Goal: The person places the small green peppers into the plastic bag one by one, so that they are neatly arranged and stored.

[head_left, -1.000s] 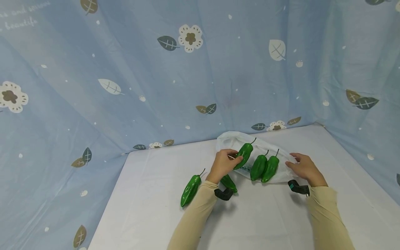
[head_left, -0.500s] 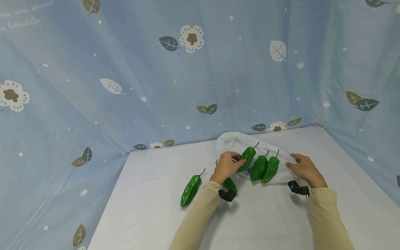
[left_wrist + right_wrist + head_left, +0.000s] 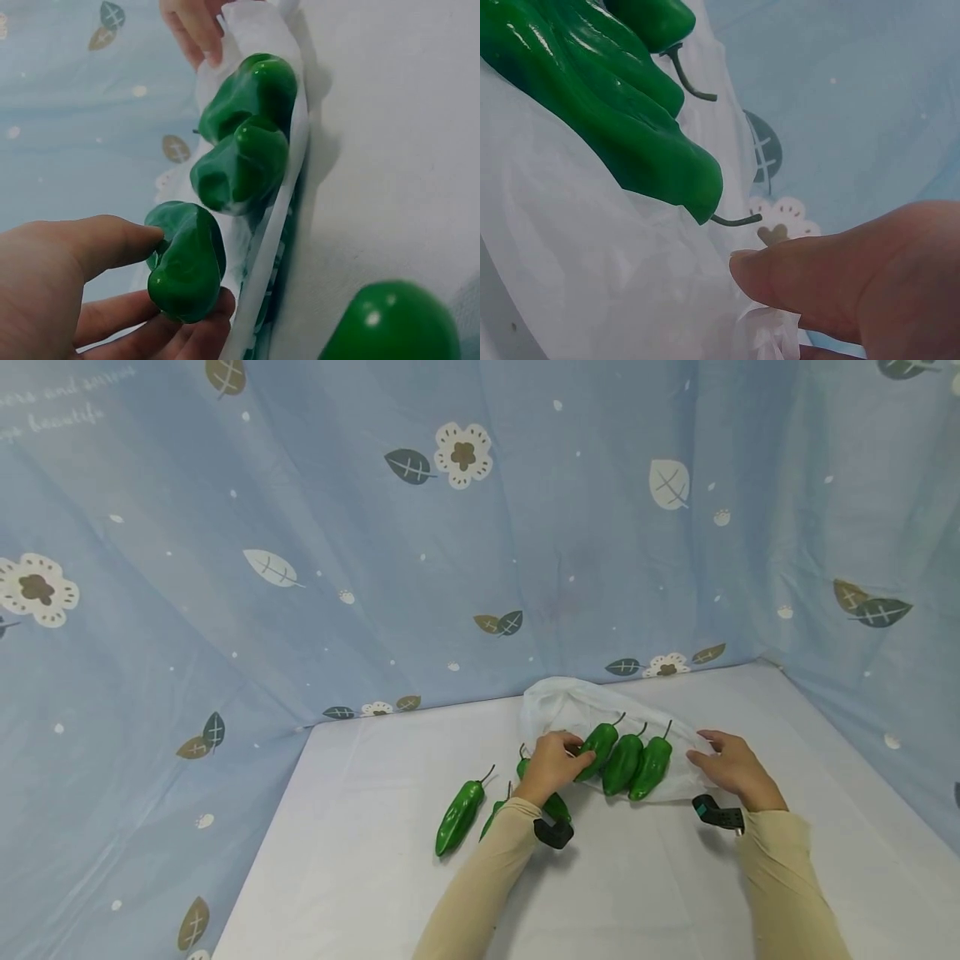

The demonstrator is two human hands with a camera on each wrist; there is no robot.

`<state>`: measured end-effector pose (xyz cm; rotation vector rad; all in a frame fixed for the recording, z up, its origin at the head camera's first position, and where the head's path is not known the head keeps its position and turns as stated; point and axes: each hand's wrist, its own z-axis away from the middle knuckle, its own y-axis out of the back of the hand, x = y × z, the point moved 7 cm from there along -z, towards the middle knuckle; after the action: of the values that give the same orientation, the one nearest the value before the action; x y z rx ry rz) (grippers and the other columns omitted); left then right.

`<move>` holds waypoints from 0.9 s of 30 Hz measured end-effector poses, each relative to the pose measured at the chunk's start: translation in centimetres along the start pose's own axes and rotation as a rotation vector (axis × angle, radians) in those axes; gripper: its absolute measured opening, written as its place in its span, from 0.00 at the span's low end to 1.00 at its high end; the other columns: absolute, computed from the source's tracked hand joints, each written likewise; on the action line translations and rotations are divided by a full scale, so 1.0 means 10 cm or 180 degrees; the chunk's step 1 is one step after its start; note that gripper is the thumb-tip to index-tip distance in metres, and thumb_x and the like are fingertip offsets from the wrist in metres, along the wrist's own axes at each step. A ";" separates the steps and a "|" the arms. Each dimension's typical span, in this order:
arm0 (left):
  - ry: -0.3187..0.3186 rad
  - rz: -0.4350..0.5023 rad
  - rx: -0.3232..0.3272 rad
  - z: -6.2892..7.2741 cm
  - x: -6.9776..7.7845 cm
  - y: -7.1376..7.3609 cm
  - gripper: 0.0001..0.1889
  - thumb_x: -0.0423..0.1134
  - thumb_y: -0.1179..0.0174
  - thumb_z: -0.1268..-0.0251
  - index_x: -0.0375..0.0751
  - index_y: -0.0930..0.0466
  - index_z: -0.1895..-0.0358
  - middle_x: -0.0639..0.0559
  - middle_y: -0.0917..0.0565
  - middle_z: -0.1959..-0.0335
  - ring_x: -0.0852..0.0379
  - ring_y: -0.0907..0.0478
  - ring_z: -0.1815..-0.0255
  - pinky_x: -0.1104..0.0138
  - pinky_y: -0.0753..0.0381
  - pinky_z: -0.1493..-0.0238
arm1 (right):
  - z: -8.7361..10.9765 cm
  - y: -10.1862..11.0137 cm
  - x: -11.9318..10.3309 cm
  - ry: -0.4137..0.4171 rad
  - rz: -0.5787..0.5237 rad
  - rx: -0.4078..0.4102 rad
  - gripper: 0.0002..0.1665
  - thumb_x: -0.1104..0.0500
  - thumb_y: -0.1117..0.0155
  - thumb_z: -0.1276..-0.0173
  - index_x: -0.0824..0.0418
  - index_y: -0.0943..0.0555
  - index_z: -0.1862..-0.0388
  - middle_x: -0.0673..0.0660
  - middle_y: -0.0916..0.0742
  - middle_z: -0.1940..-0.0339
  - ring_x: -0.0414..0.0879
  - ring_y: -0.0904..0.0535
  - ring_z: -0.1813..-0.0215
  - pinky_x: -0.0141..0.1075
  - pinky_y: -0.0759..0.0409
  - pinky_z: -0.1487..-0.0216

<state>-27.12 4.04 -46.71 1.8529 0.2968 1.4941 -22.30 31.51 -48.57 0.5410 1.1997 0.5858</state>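
Observation:
My left hand [image 3: 553, 762] pinches a green pepper [image 3: 600, 748] between thumb and fingers, stem pointing away. In the left wrist view the thumb presses one side of that pepper [image 3: 184, 262], with fingers underneath. Two more green peppers, one in the middle [image 3: 622, 763] and one at the right [image 3: 651, 769], lie side by side on a white plastic bag [image 3: 566, 697] with green print. The held pepper is right beside the middle one. My right hand [image 3: 738, 770] pinches the bag's right end; in the right wrist view its thumb [image 3: 795, 274] overlaps the crumpled plastic [image 3: 769, 330].
Left of the bag, a green pepper [image 3: 459, 817] lies on the white-covered table [image 3: 352, 827]. Another pepper [image 3: 491, 818] is partly behind my left sleeve, and one [image 3: 557, 808] lies under my left wrist. A blue patterned curtain [image 3: 375, 568] borders the table's back and sides.
My left hand has carried its pepper right and slightly nearer, up against the two on the bag. A pepper behind the left sleeve has come into view. My right hand stays put.

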 end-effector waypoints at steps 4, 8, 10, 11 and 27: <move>0.0036 -0.0049 -0.0001 0.00 -0.01 -0.04 0.18 0.44 0.33 0.29 0.36 0.13 0.44 0.44 0.10 0.50 0.53 0.13 0.52 0.72 0.16 0.61 | 0.00 0.00 -0.02 0.0019 -0.0003 0.0002 0.42 0.53 0.47 0.21 0.79 0.46 0.21 0.89 0.41 0.26 0.83 0.41 0.26 0.71 0.34 0.29; 0.0072 -0.0090 -0.0002 -0.01 -0.02 -0.07 0.18 0.44 0.33 0.29 0.37 0.13 0.44 0.44 0.10 0.50 0.53 0.13 0.51 0.71 0.16 0.59 | 0.00 0.01 -0.03 0.0032 0.0013 0.0017 0.42 0.53 0.47 0.21 0.79 0.46 0.21 0.89 0.41 0.26 0.83 0.41 0.26 0.71 0.33 0.30; 0.0091 -0.0091 -0.0012 -0.02 -0.02 -0.08 0.18 0.45 0.33 0.29 0.37 0.13 0.44 0.44 0.10 0.50 0.53 0.13 0.51 0.71 0.16 0.58 | 0.01 0.01 -0.03 0.0031 0.0016 0.0007 0.42 0.53 0.47 0.21 0.79 0.46 0.21 0.89 0.41 0.26 0.83 0.41 0.26 0.71 0.34 0.29; 0.0102 -0.0092 -0.0018 -0.02 -0.02 -0.08 0.18 0.45 0.33 0.29 0.37 0.13 0.44 0.44 0.10 0.49 0.53 0.13 0.51 0.71 0.16 0.58 | 0.01 0.01 -0.03 0.0029 0.0009 -0.0001 0.42 0.53 0.47 0.20 0.78 0.46 0.21 0.89 0.42 0.26 0.83 0.42 0.26 0.71 0.34 0.29; 0.0097 -0.0300 -0.0076 -0.05 0.00 -0.17 0.17 0.44 0.33 0.29 0.36 0.13 0.45 0.44 0.10 0.50 0.54 0.13 0.51 0.68 0.15 0.53 | 0.02 -0.01 -0.02 0.0028 -0.0003 -0.0007 0.42 0.53 0.47 0.21 0.78 0.46 0.21 0.88 0.41 0.25 0.83 0.43 0.25 0.72 0.35 0.29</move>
<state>-27.13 5.43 -47.81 1.7741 0.3740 1.4566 -22.17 31.33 -48.45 0.5366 1.2074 0.5893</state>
